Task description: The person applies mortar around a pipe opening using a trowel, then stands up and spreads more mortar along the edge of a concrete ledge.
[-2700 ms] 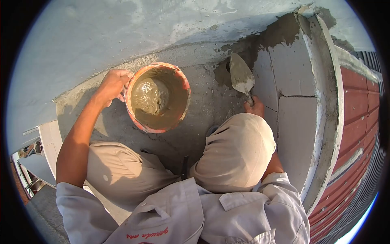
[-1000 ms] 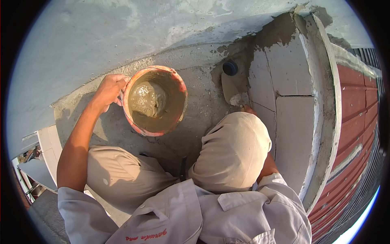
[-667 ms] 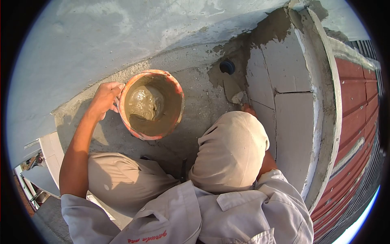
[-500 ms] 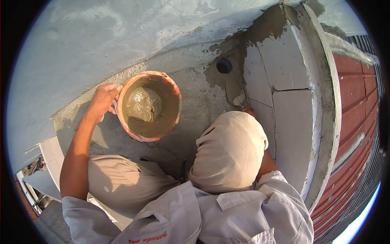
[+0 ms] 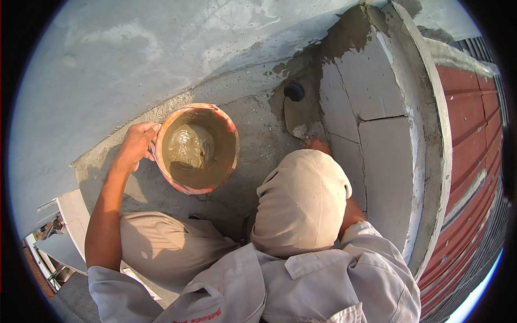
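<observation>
My left hand (image 5: 141, 144) is closed on the side of an orange-red bucket (image 5: 235, 156), fingers at its rim. Wet grey mortar (image 5: 188, 145) lies in the bottom of the bucket. Beyond my raised knee, only part of my right hand (image 5: 318, 144) shows, closed by the near end of a trowel (image 5: 295, 116). The trowel's blade is smeared with mortar and lies low over the floor, just below a dark round pipe opening (image 5: 294, 91). My knee hides the right wrist and most of the trowel's handle.
A grey plastered wall (image 5: 134, 48) rises at the far side. Pale blocks (image 5: 385, 172) form a low wall at right, with wet mortar (image 5: 350, 32) in the corner. Past its concrete edge (image 5: 439, 161) lies red metal sheeting (image 5: 468, 118). Rough concrete floor (image 5: 253, 124) lies between.
My right hand and the trowel have shifted slightly left, with the blade nearer the pipe opening and more of the hand showing. My left hand stays on the bucket; the view has tilted a little.
</observation>
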A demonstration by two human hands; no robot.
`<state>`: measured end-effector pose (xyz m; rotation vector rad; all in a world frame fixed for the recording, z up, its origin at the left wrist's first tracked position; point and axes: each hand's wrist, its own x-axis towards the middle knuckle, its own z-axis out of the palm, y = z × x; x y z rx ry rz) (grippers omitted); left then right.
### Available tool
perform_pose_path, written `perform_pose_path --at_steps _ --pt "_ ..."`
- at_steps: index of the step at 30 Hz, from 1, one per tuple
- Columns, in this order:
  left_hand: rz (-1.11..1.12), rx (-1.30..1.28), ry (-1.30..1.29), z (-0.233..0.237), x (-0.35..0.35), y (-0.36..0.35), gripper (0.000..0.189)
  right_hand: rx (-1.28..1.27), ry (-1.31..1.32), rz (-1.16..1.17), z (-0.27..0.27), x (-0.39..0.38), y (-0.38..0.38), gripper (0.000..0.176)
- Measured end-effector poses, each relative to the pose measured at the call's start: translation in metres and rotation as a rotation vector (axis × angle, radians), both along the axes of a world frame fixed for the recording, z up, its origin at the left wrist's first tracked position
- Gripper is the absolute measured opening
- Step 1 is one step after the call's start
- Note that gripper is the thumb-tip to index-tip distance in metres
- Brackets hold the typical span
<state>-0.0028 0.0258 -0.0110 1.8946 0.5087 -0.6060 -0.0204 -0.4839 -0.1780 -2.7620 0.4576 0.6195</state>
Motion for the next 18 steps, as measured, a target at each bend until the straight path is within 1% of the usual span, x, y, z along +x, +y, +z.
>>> perform_pose_path --at_steps 3,6,9,12,15,18 --pt "0.005 -0.014 0.018 -0.002 -0.001 0.004 0.031 0.097 0.003 0.140 0.011 -0.001 0.001 0.028" --pt "-0.004 0.001 0.016 -0.004 -0.001 0.007 0.031 0.320 -0.040 0.186 0.031 -0.002 -0.001 0.026" --pt "-0.013 0.023 0.017 -0.003 0.002 0.005 0.031 0.270 -0.119 0.065 0.021 -0.006 0.008 0.024" --pt "-0.002 -0.001 0.018 -0.005 0.002 0.005 0.030 0.082 -0.155 -0.010 0.006 -0.003 0.020 0.023" --pt "0.011 -0.013 0.017 -0.004 0.000 0.005 0.030 0.051 -0.091 0.042 -0.007 -0.002 0.023 0.026" --pt "0.027 -0.006 0.000 -0.006 -0.003 0.007 0.030 0.314 -0.009 0.047 -0.005 -0.013 0.011 0.026"
